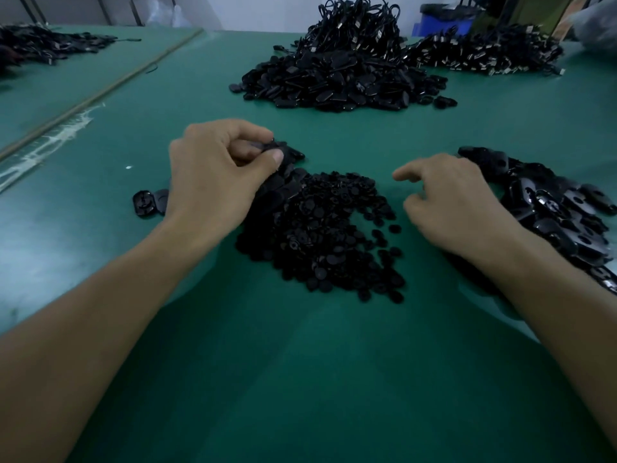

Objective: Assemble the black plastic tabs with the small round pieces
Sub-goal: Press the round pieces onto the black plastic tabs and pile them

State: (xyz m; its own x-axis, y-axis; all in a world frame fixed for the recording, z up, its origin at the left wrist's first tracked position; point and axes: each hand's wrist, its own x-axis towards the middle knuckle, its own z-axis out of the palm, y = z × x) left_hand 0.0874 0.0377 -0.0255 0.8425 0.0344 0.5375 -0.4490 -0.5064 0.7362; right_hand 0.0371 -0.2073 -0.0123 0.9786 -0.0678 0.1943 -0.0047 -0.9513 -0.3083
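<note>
Here, in the head view, the left hand (pixel 217 168) is at the middle left of the frame. Its fingers are curled and the thumb presses a black tab (pixel 282 150) against them, so it grips this tab just above the far edge of the heap of small round pieces (pixel 327 235) in the centre. The right hand (pixel 450 202) is at the middle right, between that heap and the pile of tabs (pixel 561 208) at the right edge. Its fingers are loose, the forefinger points to the left, and I see no piece in it, so I take it as holding nothing.

What could go wrong, in my judgement: all parts are black and the light is weak, so the right hand may take two round pieces together, or one with the wrong face up, and then it will not seat in the tab. The left wrist covers the left side of the heap, and a movement of it could push round pieces out over the green table (pixel 300 379).

Around them, two single tabs (pixel 145 202) lie just beside the left wrist, on its left. A large pile of black parts (pixel 340 81) is at the upper centre, with a bundle of looped cords (pixel 360 25) behind it and another dark pile (pixel 484 55) at the upper right. One more pile (pixel 43 41) is at the upper left, beyond a long seam (pixel 100 95) in the table. Nothing stands between the right hand and the heap.
</note>
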